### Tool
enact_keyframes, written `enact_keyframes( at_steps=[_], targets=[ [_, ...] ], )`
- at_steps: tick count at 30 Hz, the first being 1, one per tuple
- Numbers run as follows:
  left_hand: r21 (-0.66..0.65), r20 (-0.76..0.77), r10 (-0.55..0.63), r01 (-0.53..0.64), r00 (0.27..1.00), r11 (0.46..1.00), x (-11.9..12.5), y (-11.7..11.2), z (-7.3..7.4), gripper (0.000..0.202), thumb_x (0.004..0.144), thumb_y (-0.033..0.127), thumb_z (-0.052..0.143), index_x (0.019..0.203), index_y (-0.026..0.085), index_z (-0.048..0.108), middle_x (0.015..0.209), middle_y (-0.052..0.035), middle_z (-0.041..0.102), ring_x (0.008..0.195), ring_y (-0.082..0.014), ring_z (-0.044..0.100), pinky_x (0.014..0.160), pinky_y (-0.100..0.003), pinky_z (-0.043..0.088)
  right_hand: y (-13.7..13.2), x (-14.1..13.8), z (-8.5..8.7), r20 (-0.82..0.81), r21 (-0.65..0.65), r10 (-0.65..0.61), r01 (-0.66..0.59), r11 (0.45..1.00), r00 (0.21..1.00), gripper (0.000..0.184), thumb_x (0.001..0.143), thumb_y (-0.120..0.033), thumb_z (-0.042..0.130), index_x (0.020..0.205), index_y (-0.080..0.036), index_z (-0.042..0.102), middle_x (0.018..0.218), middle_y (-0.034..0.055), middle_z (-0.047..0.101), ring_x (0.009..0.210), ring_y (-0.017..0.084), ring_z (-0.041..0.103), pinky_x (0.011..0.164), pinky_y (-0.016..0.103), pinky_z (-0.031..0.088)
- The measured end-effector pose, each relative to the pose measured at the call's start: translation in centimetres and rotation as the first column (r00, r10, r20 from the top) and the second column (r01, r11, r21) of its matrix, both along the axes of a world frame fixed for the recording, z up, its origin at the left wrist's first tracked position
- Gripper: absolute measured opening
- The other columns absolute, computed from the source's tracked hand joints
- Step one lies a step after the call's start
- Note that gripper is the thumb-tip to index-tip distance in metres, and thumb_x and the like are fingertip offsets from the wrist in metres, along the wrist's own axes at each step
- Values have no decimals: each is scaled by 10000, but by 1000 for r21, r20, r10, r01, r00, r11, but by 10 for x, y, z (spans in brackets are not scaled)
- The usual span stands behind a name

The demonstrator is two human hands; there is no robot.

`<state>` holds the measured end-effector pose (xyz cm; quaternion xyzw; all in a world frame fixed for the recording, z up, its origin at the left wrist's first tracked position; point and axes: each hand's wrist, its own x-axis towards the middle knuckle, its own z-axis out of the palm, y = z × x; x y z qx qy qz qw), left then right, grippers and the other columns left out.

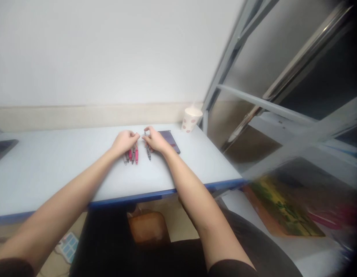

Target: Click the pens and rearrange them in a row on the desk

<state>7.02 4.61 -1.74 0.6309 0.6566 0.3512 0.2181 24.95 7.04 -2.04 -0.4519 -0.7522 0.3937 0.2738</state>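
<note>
Several pens lie side by side on the light desk (80, 169), their lower ends pointing toward me. My left hand (125, 142) covers their upper ends, its thumb and forefinger pinched at the top of the red pen (137, 156) on the right of the row. Grey pens (133, 157) and another red one lie beside it, partly under the hand. Just to the right, my right hand (154, 140) is closed around a dark grey pen (149, 153), whose lower end sticks out below the fingers. A small gap separates the two hands.
A dark flat phone-like object (171, 141) lies right of my right hand. Behind it, a patterned paper cup (191, 119) stands near the wall. Another dark flat object (4, 148) is at the far left. A metal frame (224, 65) borders the desk's right side.
</note>
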Motion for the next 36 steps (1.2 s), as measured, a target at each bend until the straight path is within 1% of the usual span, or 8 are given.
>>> enact_keyframes(
  at_steps=[4,8,12,16,20,25,31,36],
  targets=[
    [39,272,-62,53,960,998,-10,-1,-2,380,859,375,642,533,226,515,472,-2,504,449,-155,442,488,-276,306,-1,1,2,40,-16,-2,2,1000,999,126,1071,-180,528,1188,-215,497,647,-76,605,413,113,504,480,224,433],
    [63,486,-67,41,871,997,-17,-8,-9,385,884,478,618,614,218,531,495,22,474,433,-129,408,467,-259,314,0,2,2,55,-31,-22,23,999,998,141,1069,-182,529,1194,-216,473,608,-86,589,422,123,529,503,225,451],
    [101,602,-64,3,796,995,-19,-14,-7,374,882,530,633,727,192,593,584,10,560,483,-122,483,482,-231,364,3,3,2,81,-66,-11,16,998,997,159,1041,-163,570,1144,-207,459,558,-93,562,409,139,533,469,233,446],
    [71,654,-64,23,754,997,-16,-17,-3,346,867,497,675,750,180,598,574,16,568,444,-105,452,439,-219,338,7,2,3,97,-83,14,-6,997,995,126,1040,-144,551,1074,-224,461,598,-90,581,400,120,519,452,227,447],
    [17,674,-54,58,736,998,-9,-23,-1,271,860,406,710,776,170,609,595,9,603,434,-94,465,441,-216,379,5,4,5,132,-50,-11,18,999,991,96,1053,-161,513,1114,-222,470,662,-70,605,445,122,550,489,231,472],
    [-27,684,-28,64,729,998,-2,-30,5,238,811,284,752,972,174,615,641,0,671,450,-118,544,461,-223,437,2,8,8,246,49,-49,38,998,968,130,1067,-193,484,1195,-200,508,772,-6,687,490,147,561,569,271,482],
    [-33,678,-23,62,735,998,1,-35,8,274,824,241,716,1069,160,626,662,1,684,468,-115,567,479,-215,449,0,-2,6,428,177,-123,51,983,895,202,1056,-225,508,1234,-142,554,1076,207,758,934,305,728,779,337,513],
    [-31,690,-24,62,723,998,-1,-34,8,253,830,238,688,1060,161,615,680,-25,711,471,-121,578,493,-226,487,-8,-13,4,540,222,-132,11,975,831,289,1045,-118,401,1301,-112,535,1114,258,767,1041,370,737,845,402,515]
  ],
)
